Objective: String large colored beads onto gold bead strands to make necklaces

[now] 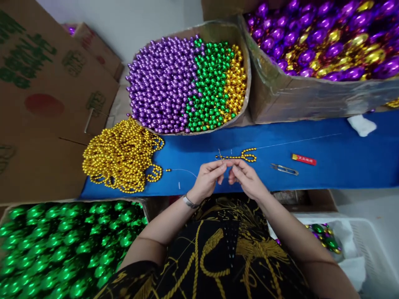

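My left hand (209, 176) and my right hand (246, 176) meet at the fingertips above the blue cloth, both closed in a pinch. A thin clear thread (183, 170) runs from the left into my left hand. What lies between my right fingertips is too small to make out. Just beyond my fingers lies a short looped strand of gold beads (249, 158), its thread trailing off to the right. A large heap of gold bead strings (120, 155) sits to the left of my hands. Thread snips (285, 169) and a red lighter (304, 159) lie to the right.
A carton of purple, green and gold beads (212, 83) stands behind my hands. Another carton (299, 97) at back right holds larger purple and gold beads. Big green beads (62, 245) fill a box at lower left. A white basket (370, 241) is at lower right.
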Motion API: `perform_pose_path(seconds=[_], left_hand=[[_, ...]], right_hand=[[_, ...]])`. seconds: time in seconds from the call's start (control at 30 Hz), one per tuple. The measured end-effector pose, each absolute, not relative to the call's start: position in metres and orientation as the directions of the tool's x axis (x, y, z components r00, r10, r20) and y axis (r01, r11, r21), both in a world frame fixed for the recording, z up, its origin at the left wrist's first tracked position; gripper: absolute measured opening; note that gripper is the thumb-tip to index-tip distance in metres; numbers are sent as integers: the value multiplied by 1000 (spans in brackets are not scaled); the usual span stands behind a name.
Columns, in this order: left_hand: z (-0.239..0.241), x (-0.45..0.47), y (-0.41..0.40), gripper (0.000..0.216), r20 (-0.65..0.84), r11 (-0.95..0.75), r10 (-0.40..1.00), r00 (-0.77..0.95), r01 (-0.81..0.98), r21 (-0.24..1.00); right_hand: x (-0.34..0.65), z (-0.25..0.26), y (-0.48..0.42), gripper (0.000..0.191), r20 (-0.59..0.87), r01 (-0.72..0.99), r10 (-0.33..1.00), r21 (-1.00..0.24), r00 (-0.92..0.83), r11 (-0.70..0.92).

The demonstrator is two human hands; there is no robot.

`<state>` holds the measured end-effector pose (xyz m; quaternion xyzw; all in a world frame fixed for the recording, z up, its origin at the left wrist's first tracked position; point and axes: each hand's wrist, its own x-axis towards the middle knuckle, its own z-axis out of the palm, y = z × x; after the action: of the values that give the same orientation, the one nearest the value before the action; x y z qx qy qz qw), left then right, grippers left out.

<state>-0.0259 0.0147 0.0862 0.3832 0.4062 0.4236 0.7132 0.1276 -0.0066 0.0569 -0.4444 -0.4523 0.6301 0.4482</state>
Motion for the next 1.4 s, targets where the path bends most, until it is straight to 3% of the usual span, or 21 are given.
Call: perform_pose_path(seconds=[0.13, 0.23, 0.33, 0.43, 0.63, 0.8, 0.97, 1.2, 1.27, 1.4], left_hand=[[81, -37, 13, 22, -231, 316, 933, 277, -321, 893], [80, -44, 13, 19, -151, 205, 963, 224, -243, 948], [79, -49, 12, 21, -71, 89, 972, 225, -71, 994], [77, -48, 11, 23, -11, 3, 971, 238, 34, 999], [64, -43, 12, 32, -98, 118, 973, 209, -84, 989], [63, -41, 14, 35, -233, 262, 953, 195, -139, 955], [67, -38, 17, 36, -324, 419, 894, 311, -317, 851], [67, -33, 20, 33, -340, 469, 875, 346, -428, 773], [66, -32, 20, 32, -336, 468, 875, 348, -432, 771], [66, -31, 17, 32, -321, 456, 880, 351, -431, 779]], right_hand=[[125, 53, -6, 29, -40, 77, 999, -996, -17, -39], [131, 64, -7, 24, 138, 330, 986, -939, 92, 101], [135, 81, -8, 15, 326, 521, 943, -818, 73, 243], [137, 89, -4, 14, 404, 651, 915, -693, -6, 310], [145, 80, 2, 39, 252, 754, 938, -560, -240, 343], [152, 82, -3, 67, 138, 714, 920, -592, -367, 374], [154, 91, -4, 91, 110, 692, 906, -610, -409, 386], [147, 92, -2, 58, 167, 643, 944, -697, -285, 318], [145, 88, -1, 51, 224, 660, 946, -678, -235, 324], [142, 81, 0, 20, 404, 711, 898, -579, -175, 400]])
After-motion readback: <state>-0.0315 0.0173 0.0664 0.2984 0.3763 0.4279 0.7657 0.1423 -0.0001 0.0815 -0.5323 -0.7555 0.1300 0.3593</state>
